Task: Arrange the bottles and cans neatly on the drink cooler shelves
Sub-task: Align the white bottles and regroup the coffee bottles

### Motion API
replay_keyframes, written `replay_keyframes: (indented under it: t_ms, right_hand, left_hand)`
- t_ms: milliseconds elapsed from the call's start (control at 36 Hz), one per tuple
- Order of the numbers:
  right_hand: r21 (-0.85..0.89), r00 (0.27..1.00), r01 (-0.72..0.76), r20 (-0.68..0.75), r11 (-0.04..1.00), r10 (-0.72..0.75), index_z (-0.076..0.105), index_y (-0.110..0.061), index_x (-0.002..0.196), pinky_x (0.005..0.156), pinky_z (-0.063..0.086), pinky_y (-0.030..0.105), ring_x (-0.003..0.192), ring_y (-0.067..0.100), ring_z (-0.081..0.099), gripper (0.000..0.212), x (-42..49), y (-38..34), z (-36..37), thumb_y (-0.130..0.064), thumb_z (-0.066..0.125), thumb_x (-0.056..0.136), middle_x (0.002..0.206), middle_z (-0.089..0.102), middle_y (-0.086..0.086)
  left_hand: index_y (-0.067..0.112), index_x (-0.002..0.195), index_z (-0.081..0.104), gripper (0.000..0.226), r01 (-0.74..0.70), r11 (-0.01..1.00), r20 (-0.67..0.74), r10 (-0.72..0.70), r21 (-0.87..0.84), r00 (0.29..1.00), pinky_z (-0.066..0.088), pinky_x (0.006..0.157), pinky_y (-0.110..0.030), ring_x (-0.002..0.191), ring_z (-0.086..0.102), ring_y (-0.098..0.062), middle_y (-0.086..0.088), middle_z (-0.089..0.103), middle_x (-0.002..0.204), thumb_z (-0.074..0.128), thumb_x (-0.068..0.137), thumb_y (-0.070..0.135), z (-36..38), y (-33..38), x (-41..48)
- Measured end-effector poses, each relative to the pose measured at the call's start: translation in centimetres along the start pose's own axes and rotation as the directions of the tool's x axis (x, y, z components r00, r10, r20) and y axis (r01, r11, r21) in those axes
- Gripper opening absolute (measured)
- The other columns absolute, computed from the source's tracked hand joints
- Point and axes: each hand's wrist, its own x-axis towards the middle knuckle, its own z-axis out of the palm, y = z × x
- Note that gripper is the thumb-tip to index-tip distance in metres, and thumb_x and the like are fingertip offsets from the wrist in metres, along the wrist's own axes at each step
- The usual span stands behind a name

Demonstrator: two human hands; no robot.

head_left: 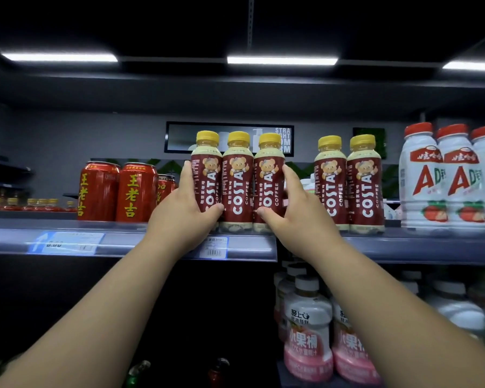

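dim cooler shelf (129,242): three costa bottles (237,180) stand touching near its front edge, left hand (189,211) and right hand (287,211) wrapped round the outer two, bunching the row. next, likely slide it right to the other pair (347,180), closing the gap.

Standing upright and touching in a row at the shelf (123,240) front: three brown yellow-capped Costa bottles (237,177); a gap, then two matching bottles (331,186); red cans (136,191) left, white bottles (420,177) right
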Motion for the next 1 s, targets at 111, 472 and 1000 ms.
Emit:
replay_keyframes:
  t_ms: [111,472,1000]
  right_hand:
    - [-0.004,1.0,0.011,-0.008,1.0,-0.011,-0.001,-0.035,0.158,0.101,0.05,0.047,0.13,0.023,0.051,0.093,-0.2,-0.1,0.0,-0.052,0.062,0.092,0.147,0.05,-0.001]
    - [-0.08,0.917,0.135,-0.367,0.988,-0.155,0.055,-0.012,0.132,0.099,0.039,0.031,0.113,0.019,0.051,0.052,-3.5,4.1,-4.5,-0.018,0.072,0.084,0.123,0.059,0.005]
    - [-0.13,0.977,-0.148,-0.172,0.98,0.125,0.022,-0.026,0.151,0.085,0.047,0.039,0.106,0.03,0.058,0.08,-2.0,10.3,-8.8,-0.037,0.07,0.087,0.125,0.059,0.008]
  left_hand:
    - [0.03,0.156,0.001,0.098,-0.019,0.999,-0.033,0.018,-0.033,0.999,0.047,0.095,-0.043,0.124,0.051,-0.023,-0.002,0.046,0.145,0.065,0.085,0.054,0.1,0.5,-0.5]
    - [0.011,0.129,0.055,0.055,-0.446,0.894,-0.275,0.439,0.04,0.855,0.043,0.097,-0.04,0.115,0.052,-0.026,-0.009,0.06,0.122,0.059,0.08,0.037,2.3,8.2,-3.3]
    - [0.037,0.148,0.0,0.087,-0.173,0.979,0.103,0.183,-0.106,0.978,0.053,0.086,-0.045,0.106,0.062,-0.03,-0.008,0.061,0.126,0.063,0.088,0.04,10.1,16.9,-2.2]
